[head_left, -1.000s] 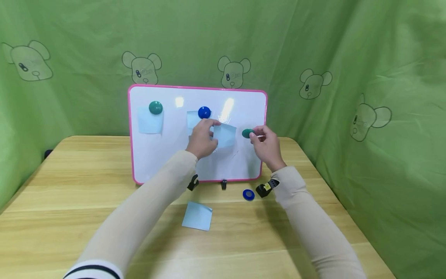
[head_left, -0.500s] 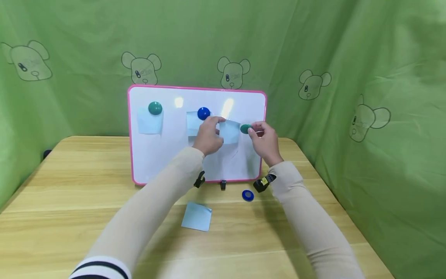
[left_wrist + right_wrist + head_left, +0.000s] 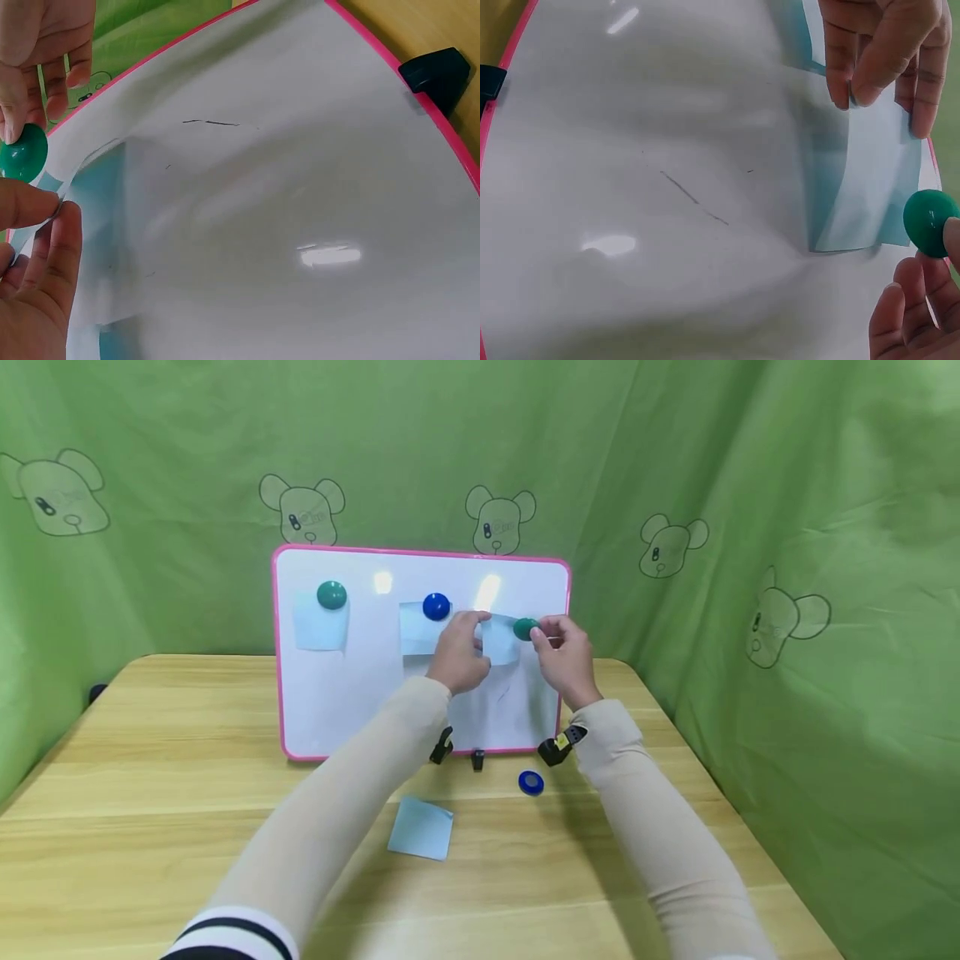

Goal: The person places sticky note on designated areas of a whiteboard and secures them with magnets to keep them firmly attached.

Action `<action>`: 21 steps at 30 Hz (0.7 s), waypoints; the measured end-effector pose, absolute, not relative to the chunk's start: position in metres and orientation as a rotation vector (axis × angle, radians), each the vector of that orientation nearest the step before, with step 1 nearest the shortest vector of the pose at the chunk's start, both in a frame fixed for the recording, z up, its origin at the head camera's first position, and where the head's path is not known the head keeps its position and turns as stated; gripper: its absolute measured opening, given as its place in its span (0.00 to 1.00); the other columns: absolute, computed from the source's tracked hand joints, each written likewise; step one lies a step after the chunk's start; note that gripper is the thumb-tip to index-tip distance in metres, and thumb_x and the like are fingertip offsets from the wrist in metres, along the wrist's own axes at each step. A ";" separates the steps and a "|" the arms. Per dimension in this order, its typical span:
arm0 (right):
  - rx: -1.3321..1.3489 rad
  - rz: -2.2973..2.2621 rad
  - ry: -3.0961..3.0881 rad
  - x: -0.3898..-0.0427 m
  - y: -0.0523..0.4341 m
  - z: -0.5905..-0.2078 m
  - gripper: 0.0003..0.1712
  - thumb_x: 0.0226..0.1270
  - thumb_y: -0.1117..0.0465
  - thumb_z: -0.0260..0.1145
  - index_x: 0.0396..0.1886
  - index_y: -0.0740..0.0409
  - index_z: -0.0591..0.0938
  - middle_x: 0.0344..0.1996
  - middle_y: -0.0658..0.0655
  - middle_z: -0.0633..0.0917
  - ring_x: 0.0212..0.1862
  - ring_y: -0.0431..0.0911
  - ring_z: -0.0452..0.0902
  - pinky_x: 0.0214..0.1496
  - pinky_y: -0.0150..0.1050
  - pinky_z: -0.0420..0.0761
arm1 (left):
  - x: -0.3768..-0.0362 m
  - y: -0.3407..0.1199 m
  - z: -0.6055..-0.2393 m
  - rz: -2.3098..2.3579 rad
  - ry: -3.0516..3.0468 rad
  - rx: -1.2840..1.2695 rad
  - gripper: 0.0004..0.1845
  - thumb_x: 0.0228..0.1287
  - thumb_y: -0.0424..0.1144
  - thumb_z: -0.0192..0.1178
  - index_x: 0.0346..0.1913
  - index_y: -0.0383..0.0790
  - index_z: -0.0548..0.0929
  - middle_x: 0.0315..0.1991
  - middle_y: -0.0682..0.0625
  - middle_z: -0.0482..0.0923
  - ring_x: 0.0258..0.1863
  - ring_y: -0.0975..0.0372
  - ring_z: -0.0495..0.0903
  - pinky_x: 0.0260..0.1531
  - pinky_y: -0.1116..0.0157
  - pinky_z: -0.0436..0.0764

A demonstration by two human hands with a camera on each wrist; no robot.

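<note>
A pale blue sticky note (image 3: 502, 641) is pinched along its left edge by my left hand (image 3: 461, 653), close against the whiteboard (image 3: 360, 702). In the right wrist view the note (image 3: 881, 172) bows slightly off the board, with a shadow behind it. Just right of the note, my right hand (image 3: 567, 662) holds a round green magnet (image 3: 526, 629) between thumb and fingers. The left wrist view shows that magnet (image 3: 24, 154) near the note's edge. Left of my left hand, a blue magnet (image 3: 436, 607) sits on another blue note (image 3: 420, 631), partly covered by the hand.
At the board's left, a green magnet (image 3: 332, 595) sits on a blue note (image 3: 321, 625). On the wooden table (image 3: 187, 810) lie a loose blue note (image 3: 422, 829) and a blue magnet (image 3: 531, 782) with its grey face up. A black clip (image 3: 477, 761) is at the board's bottom edge.
My left hand has moved right and slightly up with the note. My right hand has raised the green magnet a little and brought it to the note's right edge.
</note>
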State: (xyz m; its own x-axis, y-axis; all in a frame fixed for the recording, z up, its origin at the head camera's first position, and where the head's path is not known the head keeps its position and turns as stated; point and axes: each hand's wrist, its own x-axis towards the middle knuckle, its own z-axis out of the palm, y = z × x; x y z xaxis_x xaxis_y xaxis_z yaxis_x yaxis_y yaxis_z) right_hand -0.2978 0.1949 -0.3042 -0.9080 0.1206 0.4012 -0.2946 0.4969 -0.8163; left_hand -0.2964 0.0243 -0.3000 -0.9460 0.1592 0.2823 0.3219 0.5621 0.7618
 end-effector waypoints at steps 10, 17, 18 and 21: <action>0.128 1.392 -2.325 -0.308 0.193 -0.307 0.13 0.72 0.60 0.59 0.50 0.63 0.78 0.44 0.60 0.81 0.43 0.49 0.76 0.42 0.38 0.78 | -0.301 0.029 -0.300 -1.267 -2.609 -0.393 0.35 0.61 0.27 0.62 0.71 0.47 0.65 0.69 0.51 0.63 0.47 0.61 0.72 0.54 0.70 0.76; 0.101 1.430 -2.306 -0.315 0.190 -0.306 0.12 0.71 0.61 0.60 0.49 0.63 0.78 0.42 0.60 0.81 0.41 0.48 0.75 0.41 0.36 0.77 | -0.303 0.032 -0.299 -1.217 -2.655 -0.383 0.36 0.60 0.25 0.61 0.72 0.44 0.63 0.69 0.49 0.62 0.55 0.60 0.69 0.65 0.64 0.67; 0.096 1.437 -2.303 -0.317 0.190 -0.306 0.12 0.71 0.61 0.60 0.49 0.64 0.78 0.42 0.60 0.81 0.41 0.48 0.75 0.41 0.36 0.77 | -0.304 0.032 -0.299 -1.214 -2.658 -0.383 0.36 0.60 0.25 0.61 0.72 0.43 0.63 0.69 0.49 0.62 0.57 0.60 0.69 0.65 0.64 0.66; 0.084 1.432 -2.298 -0.321 0.187 -0.305 0.12 0.70 0.62 0.61 0.49 0.64 0.78 0.41 0.60 0.81 0.41 0.47 0.75 0.41 0.35 0.77 | -0.305 0.032 -0.299 -1.200 -2.670 -0.375 0.37 0.60 0.24 0.61 0.72 0.43 0.63 0.70 0.48 0.61 0.62 0.59 0.67 0.66 0.64 0.64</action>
State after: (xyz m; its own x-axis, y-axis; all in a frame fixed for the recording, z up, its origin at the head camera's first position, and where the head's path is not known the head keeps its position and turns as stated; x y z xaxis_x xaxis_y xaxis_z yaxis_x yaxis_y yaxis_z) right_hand -0.3210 0.1870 -0.3052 -0.9059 0.1714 0.3872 -0.2721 0.4649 -0.8425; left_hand -0.3055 0.0320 -0.2992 -0.9499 0.1510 0.2736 0.3049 0.6404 0.7049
